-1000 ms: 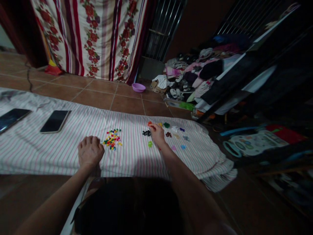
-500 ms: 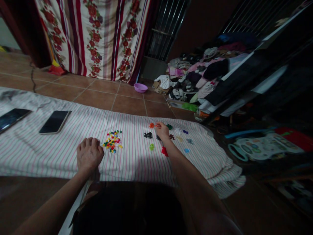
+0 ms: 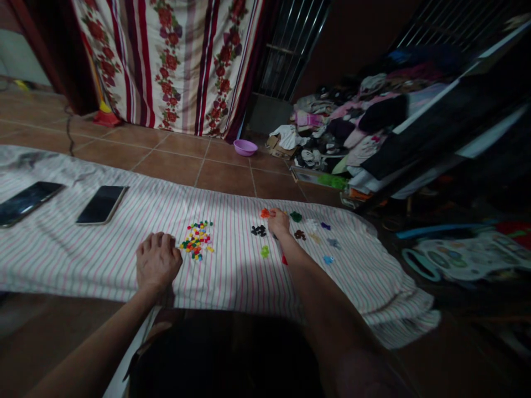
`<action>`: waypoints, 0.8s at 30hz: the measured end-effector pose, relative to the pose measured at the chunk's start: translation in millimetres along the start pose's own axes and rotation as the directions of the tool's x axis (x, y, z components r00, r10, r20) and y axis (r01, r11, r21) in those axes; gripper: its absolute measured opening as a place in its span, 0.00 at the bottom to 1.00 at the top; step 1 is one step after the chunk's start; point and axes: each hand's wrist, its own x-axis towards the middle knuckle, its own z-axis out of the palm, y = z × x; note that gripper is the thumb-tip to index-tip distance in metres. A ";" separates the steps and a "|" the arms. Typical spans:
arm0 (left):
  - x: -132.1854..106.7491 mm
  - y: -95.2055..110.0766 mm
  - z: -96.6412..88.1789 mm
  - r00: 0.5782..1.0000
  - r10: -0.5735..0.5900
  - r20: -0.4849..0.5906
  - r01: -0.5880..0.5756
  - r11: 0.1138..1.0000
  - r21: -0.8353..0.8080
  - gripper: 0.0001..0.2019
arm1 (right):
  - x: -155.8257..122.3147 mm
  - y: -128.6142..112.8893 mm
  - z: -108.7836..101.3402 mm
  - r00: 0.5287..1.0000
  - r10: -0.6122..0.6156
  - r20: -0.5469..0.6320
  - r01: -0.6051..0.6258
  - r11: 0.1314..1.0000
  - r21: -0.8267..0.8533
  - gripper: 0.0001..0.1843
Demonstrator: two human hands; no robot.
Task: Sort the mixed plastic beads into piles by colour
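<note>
My right hand (image 3: 279,222) reaches over the striped cloth, its fingers pinched together at the right edge of a small orange pile (image 3: 264,213). Whatever lies between those fingertips is too small to make out. Palm down on the cloth, my left hand (image 3: 158,260) rests with loosely bent fingers and holds nothing. Right beside it spreads a heap of mixed-colour small pieces (image 3: 197,241). Around my right hand sit sorted clusters: black (image 3: 258,230), lime green (image 3: 265,251), dark green (image 3: 296,216), brown (image 3: 299,235) and light blue (image 3: 328,259). My forearm partly covers a red cluster (image 3: 284,260).
Two phones, one (image 3: 102,204) nearer the pieces and another (image 3: 30,202) at the far left, lie on the cloth (image 3: 232,276). Beyond it, a purple basin (image 3: 245,147) stands on the tiled floor. Heaped clothes (image 3: 344,121) fill the back right.
The whole view has shifted slightly, so things appear further right. My right hand stays by the orange pile, its fingers pinched. My left hand keeps its place beside the mixed heap.
</note>
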 end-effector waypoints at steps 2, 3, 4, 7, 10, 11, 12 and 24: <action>-0.1 0.1 -0.6 1.000 0.002 -0.001 -0.002 1.000 0.001 0.11 | -0.5 -0.9 -0.5 0.999 0.033 -0.018 -0.033 0.999 -0.020 0.18; -0.2 0.1 -1.0 1.000 0.001 0.001 -0.001 1.000 0.002 0.11 | -0.9 -1.4 -0.9 0.999 0.045 -0.027 -0.046 0.999 -0.027 0.18; -0.2 0.1 -1.4 1.000 -0.001 0.004 0.001 1.000 0.003 0.11 | -1.1 -1.9 -1.3 0.998 0.052 -0.032 -0.053 0.998 -0.032 0.18; -0.4 -0.1 -2.1 1.000 -0.006 0.016 0.006 1.000 0.005 0.11 | -0.8 -3.4 -2.5 0.997 0.061 -0.042 -0.062 0.997 -0.038 0.18; -0.9 -0.5 -1.8 1.000 -0.012 0.021 0.012 1.000 0.003 0.11 | 0.9 -4.9 -3.4 0.997 0.065 -0.045 -0.067 0.997 -0.034 0.18; -1.1 -0.5 -1.4 1.000 -0.013 0.022 0.013 1.000 0.004 0.11 | 1.3 -5.3 -3.7 0.997 0.063 -0.044 -0.064 0.998 -0.028 0.18; -1.2 -0.5 -0.9 1.000 -0.016 0.020 0.016 1.000 0.004 0.11 | 1.3 -5.7 -4.2 0.997 0.059 -0.043 -0.060 0.998 -0.020 0.18; 0.1 -0.7 1.6 0.999 -0.039 0.026 0.040 0.998 -0.043 0.12 | -19.0 -41.5 -19.7 0.978 -0.177 -0.113 0.191 0.974 0.125 0.15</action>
